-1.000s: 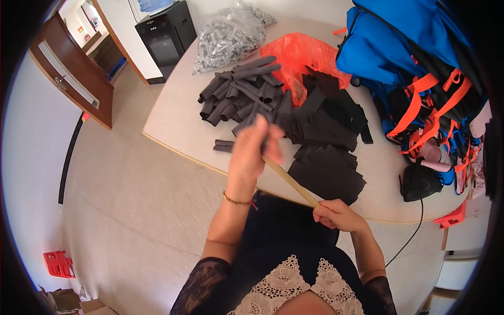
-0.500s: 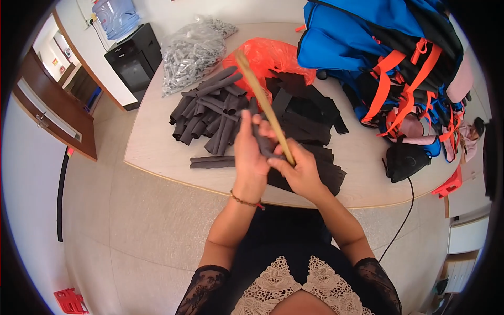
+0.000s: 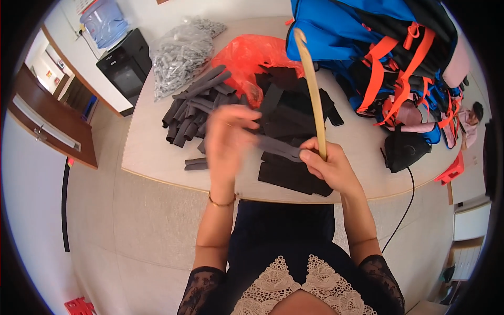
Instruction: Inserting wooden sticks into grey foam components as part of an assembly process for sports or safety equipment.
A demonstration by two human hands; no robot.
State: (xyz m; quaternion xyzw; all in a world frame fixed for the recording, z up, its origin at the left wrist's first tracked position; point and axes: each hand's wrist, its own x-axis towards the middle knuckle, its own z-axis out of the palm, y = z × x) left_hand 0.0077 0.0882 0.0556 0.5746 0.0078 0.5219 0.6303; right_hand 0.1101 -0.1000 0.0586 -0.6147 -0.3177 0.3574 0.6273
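My right hand [image 3: 332,167] is closed around the lower end of a pale wooden stick [image 3: 315,94] with a small hook at its top. Between the same thumb and fingers it pinches one end of a dark grey fabric tube [image 3: 279,149]. The tube stretches left to my left hand [image 3: 228,142], which is smeared by motion; whether its fingers grip the tube does not show. Beyond my left hand is a pile of rolled dark tubes [image 3: 191,107]. Flat dark fabric strips [image 3: 294,176] lie beneath and behind the held tube.
On the pale table [image 3: 152,152] are a clear bag of small grey pieces [image 3: 181,63] and a red plastic bag [image 3: 236,55]. Blue and black bags with orange straps [image 3: 388,58] are heaped at right, beside a black corded object [image 3: 404,152]. A water dispenser [image 3: 126,65] stands far left.
My hands have moved apart, the left one leftward and the right one rightward. The tube now stretches out between them, and the stick has swung more upright.
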